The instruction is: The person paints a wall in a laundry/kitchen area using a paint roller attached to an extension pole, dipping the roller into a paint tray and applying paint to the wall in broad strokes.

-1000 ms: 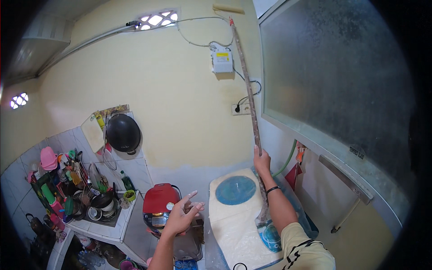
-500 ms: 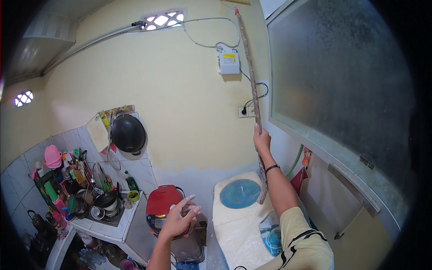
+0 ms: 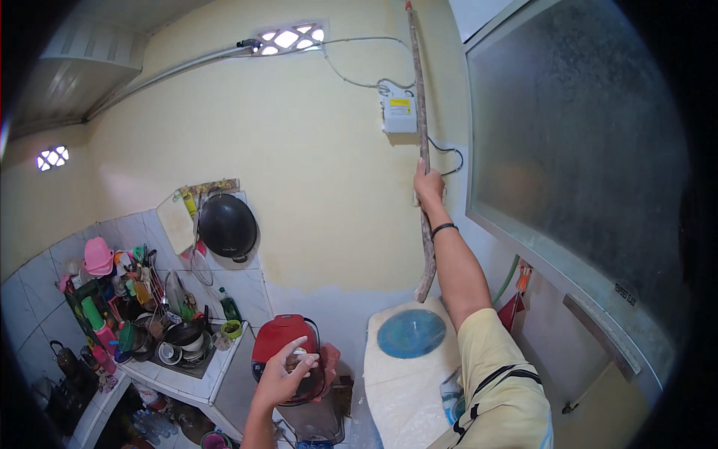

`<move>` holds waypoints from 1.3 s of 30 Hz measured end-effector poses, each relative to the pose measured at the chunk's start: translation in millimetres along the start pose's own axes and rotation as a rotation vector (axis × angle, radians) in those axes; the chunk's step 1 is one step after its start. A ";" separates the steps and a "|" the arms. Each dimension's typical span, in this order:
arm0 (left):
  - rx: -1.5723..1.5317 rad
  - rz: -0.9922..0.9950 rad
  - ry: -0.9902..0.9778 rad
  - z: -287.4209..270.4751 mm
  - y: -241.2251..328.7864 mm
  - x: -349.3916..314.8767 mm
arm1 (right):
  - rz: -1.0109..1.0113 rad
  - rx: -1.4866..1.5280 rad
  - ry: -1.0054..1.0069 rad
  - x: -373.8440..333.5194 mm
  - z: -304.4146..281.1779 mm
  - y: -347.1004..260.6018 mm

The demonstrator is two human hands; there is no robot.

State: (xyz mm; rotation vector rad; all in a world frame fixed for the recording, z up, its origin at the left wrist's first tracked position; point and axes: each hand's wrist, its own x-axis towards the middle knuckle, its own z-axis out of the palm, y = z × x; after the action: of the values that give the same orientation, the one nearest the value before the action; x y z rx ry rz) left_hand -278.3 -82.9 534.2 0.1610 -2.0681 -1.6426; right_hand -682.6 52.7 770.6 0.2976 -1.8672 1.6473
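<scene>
Holding the long wooden pole upright against the yellow wall, your right hand is wrapped fully round it in a closed grip, well below its top, with a shorter length hanging beneath. Above that grip, the pole passes just beside the small white electrical box and its trailing cable; I judge you should keep the tip clear of both and steer it with slow wrist turns. To the right of the grip runs the frosted window. Your left hand, low and well apart, has loosely curled fingers and holds nothing, hovering over the red cooker beside the cluttered worktop.
</scene>
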 end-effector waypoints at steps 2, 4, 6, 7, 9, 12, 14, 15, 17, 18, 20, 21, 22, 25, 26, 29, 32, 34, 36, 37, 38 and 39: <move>0.011 -0.028 0.033 -4.4 0.6 -4.3 | 0.033 0.026 -0.044 2.8 -1.7 -13.9; 0.014 -0.023 0.042 -6.3 0.4 -7.4 | 0.070 0.040 -0.087 -0.6 -4.7 -19.2; 0.013 -0.035 0.041 -5.9 -0.3 -10.4 | 0.067 0.062 -0.100 -9.0 -8.1 -17.7; 0.011 -0.030 0.031 -5.0 -0.5 -10.7 | 0.067 0.056 -0.109 -15.1 -9.5 -15.0; 0.004 -0.021 0.016 -2.9 -0.5 -10.9 | 0.064 0.049 -0.107 -30.8 -13.3 -5.3; 0.029 -0.029 -0.014 0.1 0.1 -10.3 | 0.059 0.023 -0.110 -54.7 -18.8 10.2; 0.042 -0.008 -0.050 2.7 -0.2 -7.5 | 0.066 0.015 -0.116 -70.4 -23.7 22.1; 0.047 0.011 -0.052 3.6 -0.5 -7.1 | 0.041 0.019 -0.117 -78.1 -25.4 27.8; 0.055 0.024 -0.102 5.6 -1.9 -7.6 | 0.019 0.019 -0.113 -92.7 -29.7 39.4; 0.055 0.034 -0.103 6.2 -2.9 -8.7 | 0.060 0.028 -0.143 -100.0 -32.0 45.1; 0.093 0.043 -0.112 6.3 -3.2 -9.6 | 0.099 0.036 -0.168 -113.1 -36.1 54.9; 0.093 0.045 -0.116 6.4 -3.3 -10.5 | 0.106 0.023 -0.170 -121.0 -38.3 60.4; 0.111 0.053 -0.121 6.1 -3.2 -11.7 | 0.137 0.007 -0.169 -129.0 -40.5 66.0; 0.131 0.056 -0.132 4.8 -2.2 -15.9 | 0.118 -0.017 -0.144 -151.4 -44.2 80.4; 0.131 0.045 -0.136 4.5 -1.3 -17.1 | 0.087 -0.005 -0.150 -158.1 -45.6 84.9; 0.139 0.038 -0.141 3.2 0.0 -21.8 | 0.046 0.014 -0.126 -179.8 -49.0 98.0; 0.121 0.012 -0.173 1.7 2.6 -26.6 | 0.128 0.028 -0.183 -201.6 -52.5 108.8; 0.086 0.037 -0.166 1.5 5.1 -31.5 | 0.084 -0.029 -0.131 -215.4 -54.5 115.2; 0.049 0.039 -0.163 -1.3 8.3 -37.4 | 0.110 -0.010 -0.157 -226.8 -56.4 121.4; 0.035 0.023 -0.170 -3.5 10.1 -40.0 | 0.182 -0.012 -0.176 -231.8 -57.3 124.5; 0.000 0.004 -0.187 -5.6 11.9 -43.0 | 0.153 -0.002 -0.174 -235.9 -58.0 126.6; 0.020 0.008 -0.182 -7.4 13.5 -45.7 | 0.127 -0.012 -0.159 -239.7 -58.7 128.2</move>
State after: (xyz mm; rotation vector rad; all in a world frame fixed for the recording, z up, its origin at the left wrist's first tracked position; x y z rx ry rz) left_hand -232.4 -68.3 534.4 0.0099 -2.2163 -1.6867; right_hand -548.3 78.7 528.6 0.3190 -2.0502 1.7404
